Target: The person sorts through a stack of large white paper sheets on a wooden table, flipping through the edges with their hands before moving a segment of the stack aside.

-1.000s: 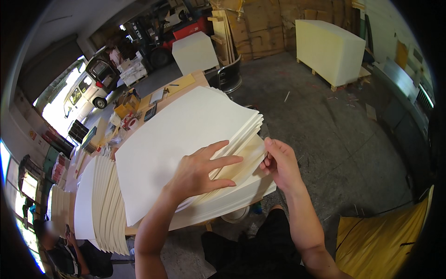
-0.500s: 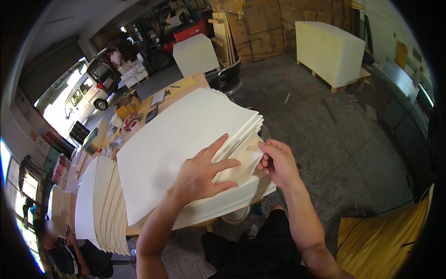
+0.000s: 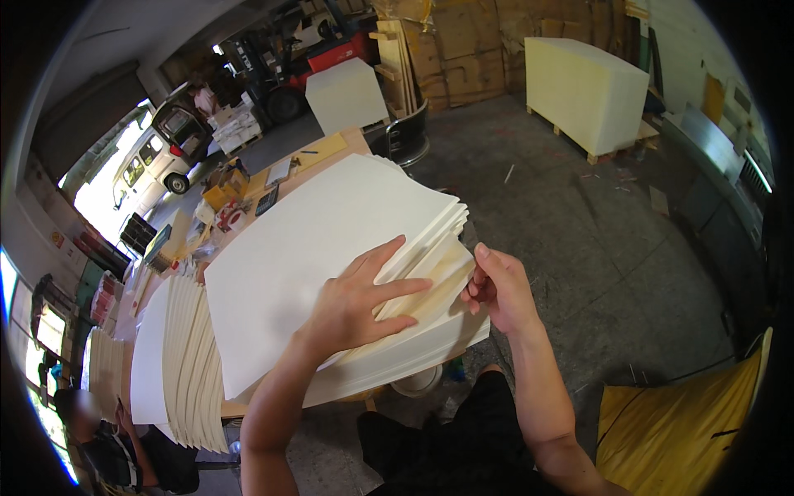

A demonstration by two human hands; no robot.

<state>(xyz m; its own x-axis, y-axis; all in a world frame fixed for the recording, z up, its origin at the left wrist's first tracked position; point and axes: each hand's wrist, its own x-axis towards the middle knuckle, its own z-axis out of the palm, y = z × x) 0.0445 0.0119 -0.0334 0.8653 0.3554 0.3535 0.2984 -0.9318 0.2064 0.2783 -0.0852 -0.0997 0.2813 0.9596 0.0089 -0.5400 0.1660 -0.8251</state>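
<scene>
A tall stack of large white paper sheets (image 3: 302, 240) lies in front of me, its right-hand edges fanned into layers. My left hand (image 3: 356, 306) rests on the stack with its fingers spread, the fingertips over the fanned edges. At the right corner, my right hand (image 3: 503, 289) has curled fingers below and the thumb above, closed at the lifted corner of some cream-tinted sheets (image 3: 442, 273). How many sheets it grips is hidden.
Left of the stack stands another fanned paper pile (image 3: 178, 355). Tape, boxes and a calculator (image 3: 266, 201) clutter the table beyond. A seated person (image 3: 124, 438) is at lower left. A chair (image 3: 408, 136), pallet stacks (image 3: 583, 99) and a yellow sheet (image 3: 682, 413) stand around.
My right hand has shifted slightly right, its thumb tip rising, and the sheet corner has been drawn a little to the right. The left hand stays nearly in place.
</scene>
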